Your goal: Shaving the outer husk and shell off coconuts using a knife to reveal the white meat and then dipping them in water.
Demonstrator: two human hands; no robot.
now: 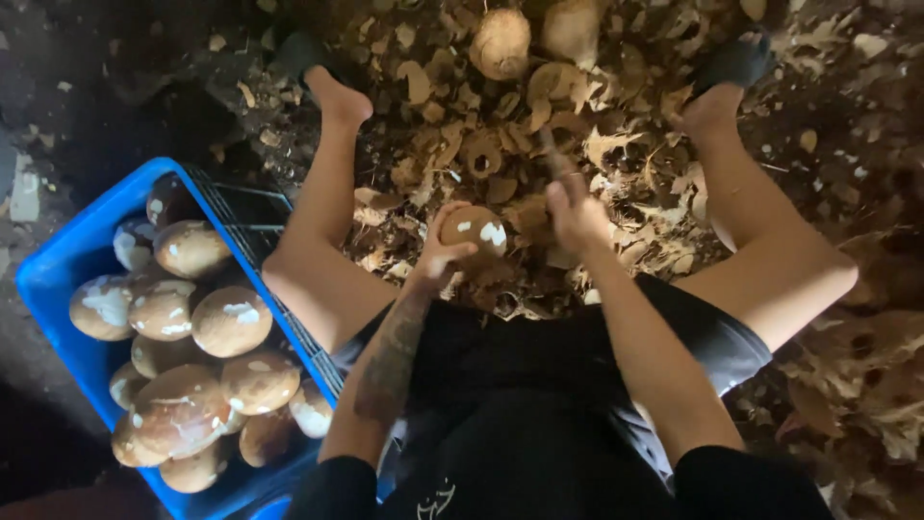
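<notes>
I sit on the ground with my legs spread. My left hand (438, 252) grips a brown coconut (474, 229) with white patches where its shell is chipped away. My right hand (575, 214) is closed around a tool handle (552, 154), held just right of the coconut; its blade is blurred and I cannot make it out. Both hands hover over a heap of brown shell shavings (500, 144) between my legs.
A blue plastic crate (58, 265) at my left holds several partly peeled coconuts (231, 320). Two unpeeled coconuts (500, 42) lie at the top of the shavings heap. My bare feet (339, 96) rest at either side of the heap. Dark ground surrounds it.
</notes>
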